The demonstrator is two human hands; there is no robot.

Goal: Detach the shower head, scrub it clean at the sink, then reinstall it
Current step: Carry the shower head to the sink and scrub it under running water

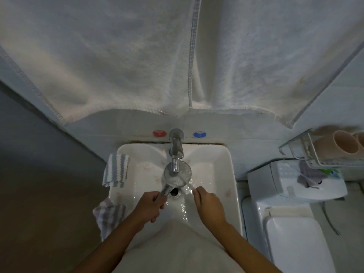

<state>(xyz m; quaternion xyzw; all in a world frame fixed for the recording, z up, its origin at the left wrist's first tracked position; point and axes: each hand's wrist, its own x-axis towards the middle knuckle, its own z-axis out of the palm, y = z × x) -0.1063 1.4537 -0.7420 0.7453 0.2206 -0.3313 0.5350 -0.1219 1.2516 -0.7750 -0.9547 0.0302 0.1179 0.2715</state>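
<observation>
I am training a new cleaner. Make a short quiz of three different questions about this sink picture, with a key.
1. True or false: the shower head is held under the tap.
2. Which hand holds the brush? A) left B) right
3. Fill in: the striped cloth hangs over the ____ rim of the sink.

Key: 1 true. 2 B; the right hand holds the brush, and the left hand grips the shower head's handle. 3 left.
</observation>
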